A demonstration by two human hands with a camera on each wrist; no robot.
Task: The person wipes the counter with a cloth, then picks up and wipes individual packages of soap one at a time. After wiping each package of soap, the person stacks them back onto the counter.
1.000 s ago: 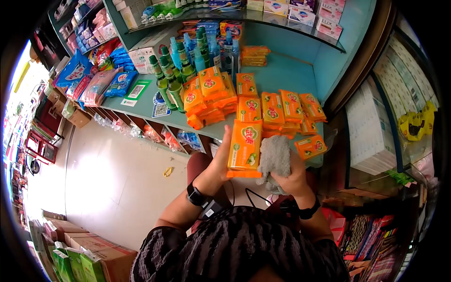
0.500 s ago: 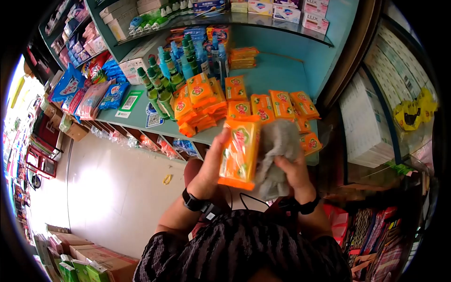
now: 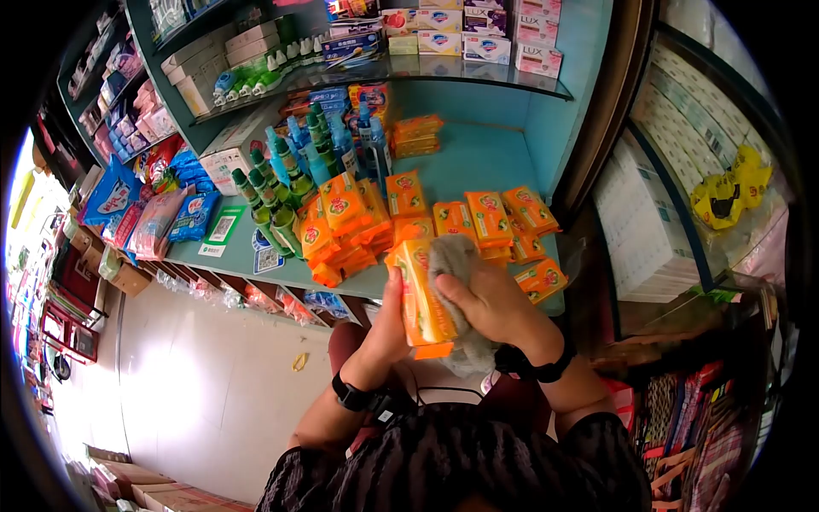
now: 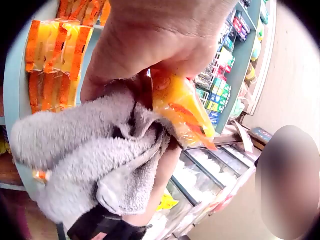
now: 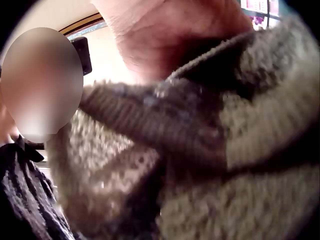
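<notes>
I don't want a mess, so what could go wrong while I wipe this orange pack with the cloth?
The orange plastic-wrapped pack is held by the left hand alone while the right hand rubs the grey terry cloth against it; the slick wrapper might slip out. It is close to the untidy pile of orange packs at the edge of the pale blue shelf, so a knock could push some off.

Right wrist view. The right grip [image 5: 175,35], seen palm-side at 12 o'clock, lies closed against a grey towelling cloth [image 5: 240,165]. The cloth's bunched, looped folds fill the field from 2 to 7 o'clock and are blurred at close range. At 7 o'clock is a dark striped garment [image 5: 22,210]. At 1 o'clock is a sliver of stocked shelf [image 5: 260,7], too blurred to read.
</notes>
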